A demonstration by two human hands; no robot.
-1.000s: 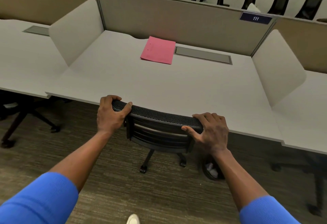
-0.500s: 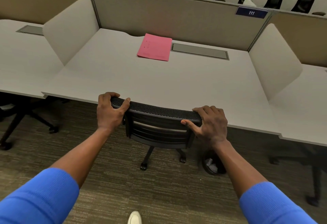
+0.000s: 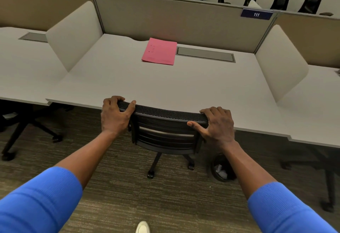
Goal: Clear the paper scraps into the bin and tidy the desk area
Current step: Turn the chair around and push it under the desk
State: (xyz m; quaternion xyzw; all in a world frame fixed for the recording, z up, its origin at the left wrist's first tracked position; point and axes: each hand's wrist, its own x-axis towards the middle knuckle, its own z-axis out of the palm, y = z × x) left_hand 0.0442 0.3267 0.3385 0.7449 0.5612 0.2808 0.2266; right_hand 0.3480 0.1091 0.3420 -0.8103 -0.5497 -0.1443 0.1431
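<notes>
Head view, looking forward and down. A small dark round bin [image 3: 223, 168] stands on the carpet [image 3: 128, 186] under the desk's near edge, at about 4 o'clock from the chair's base; white crumpled paper scraps [image 3: 220, 171] lie inside it, and the right forearm hides part of its rim. On the white desk [image 3: 165, 85] one pink folder [image 3: 159, 51] lies flat at 12 o'clock, near the back panel [image 3: 165, 17], its long axis running roughly 12-to-6 with a slight tilt to the right at the far end; its right edge lies just beside a grey cable hatch [image 3: 205, 54]. The black mesh-backed chair [image 3: 165, 131] sits with its back at the desk's near edge, top rail running 9-to-3. The left hand [image 3: 115, 115] is closed around the rail's left end, fingers over the far side, thumb on the near side. The right hand [image 3: 218, 125] grips the right end, fingers curled over the top, thumb spread along the near face. Blue sleeves [image 3: 40, 199] cover both upper forearms.
</notes>
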